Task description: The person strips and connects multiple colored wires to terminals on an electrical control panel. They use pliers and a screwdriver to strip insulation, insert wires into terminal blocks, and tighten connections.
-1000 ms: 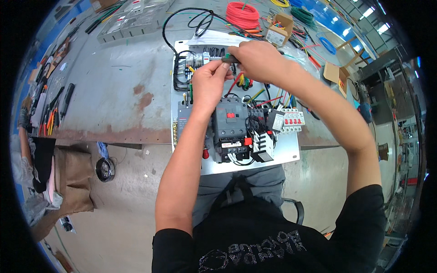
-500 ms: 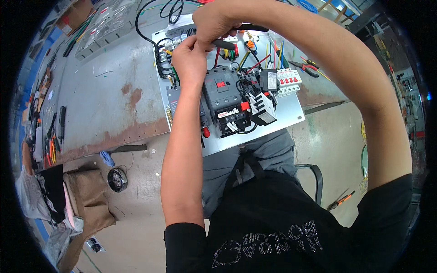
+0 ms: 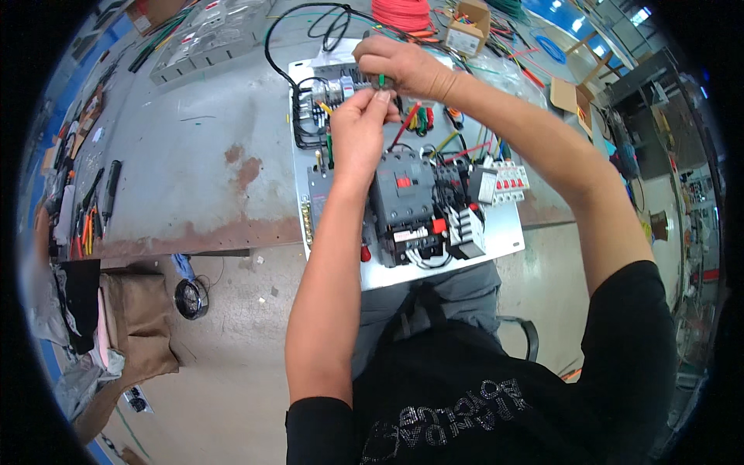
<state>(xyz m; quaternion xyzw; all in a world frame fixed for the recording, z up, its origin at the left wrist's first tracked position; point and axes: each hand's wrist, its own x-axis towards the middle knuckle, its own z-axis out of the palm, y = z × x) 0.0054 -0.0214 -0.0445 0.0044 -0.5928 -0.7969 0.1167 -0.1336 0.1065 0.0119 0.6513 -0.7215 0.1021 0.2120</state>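
Observation:
My left hand point(image 3: 358, 133) reaches over the upper left of a metal mounting plate point(image 3: 496, 232), fingers pinched together. Just above it, my right hand point(image 3: 407, 68) is closed with its fingertips meeting the left ones. A small green piece point(image 3: 381, 80) shows between the two hands; its kind is hidden by the fingers. Beneath them sit a row of components with black wires point(image 3: 310, 116). Nearer me on the plate is a large grey circuit breaker point(image 3: 403, 186) with a red switch. Right of it stand a white-and-black block point(image 3: 466, 232) and small breakers with red levers point(image 3: 510, 184).
A black cable point(image 3: 271, 39) loops behind the plate. Farther back lie a red wire coil point(image 3: 401, 13) and a small cardboard box point(image 3: 467, 27). A grey slotted trunking point(image 3: 205, 46) rests at the back left. Several hand tools point(image 3: 91, 225) lie at the left table edge.
My right hand has lowered its elbow and no longer shows the dark-handled tool it held. Both hands now meet at the green piece. The view has shifted, showing more of the table's back.

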